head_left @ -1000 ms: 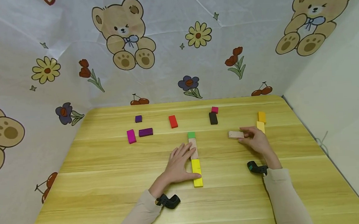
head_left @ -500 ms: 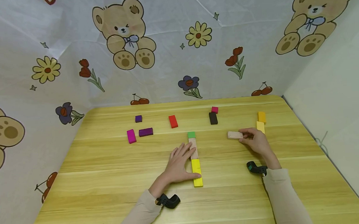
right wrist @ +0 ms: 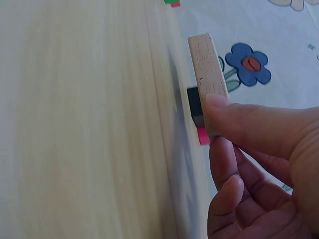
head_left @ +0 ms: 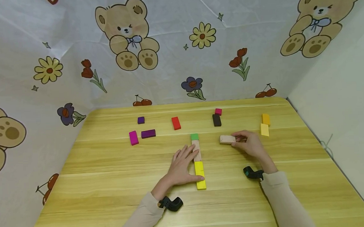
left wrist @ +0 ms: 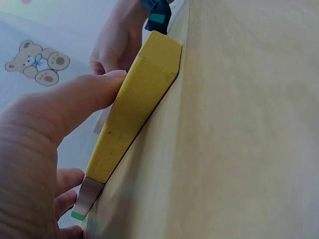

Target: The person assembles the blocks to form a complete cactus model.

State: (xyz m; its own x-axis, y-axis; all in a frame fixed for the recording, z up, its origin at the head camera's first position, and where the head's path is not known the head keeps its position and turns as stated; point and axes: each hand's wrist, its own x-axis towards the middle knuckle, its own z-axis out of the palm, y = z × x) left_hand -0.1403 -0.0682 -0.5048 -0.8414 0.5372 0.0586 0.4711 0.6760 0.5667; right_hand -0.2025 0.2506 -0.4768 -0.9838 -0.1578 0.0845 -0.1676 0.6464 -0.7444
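Three blocks lie end to end in a line at the middle of the table: a green block, a plain wood block and a yellow block. My left hand rests along them with fingers spread, its thumb on the yellow block and its fingertips on the plain one. To the right, my right hand pinches the end of another plain wood block between thumb and fingers. That block points left, towards the line, and is apart from it.
Behind the line lie a red block, a black block and a crimson block. Magenta, purple and indigo blocks are at left. Orange and pale yellow blocks lie at right.
My right hand has moved left with the plain wood block, bringing it nearer the line. More of the pale yellow block shows now. The left hand has stayed in place.
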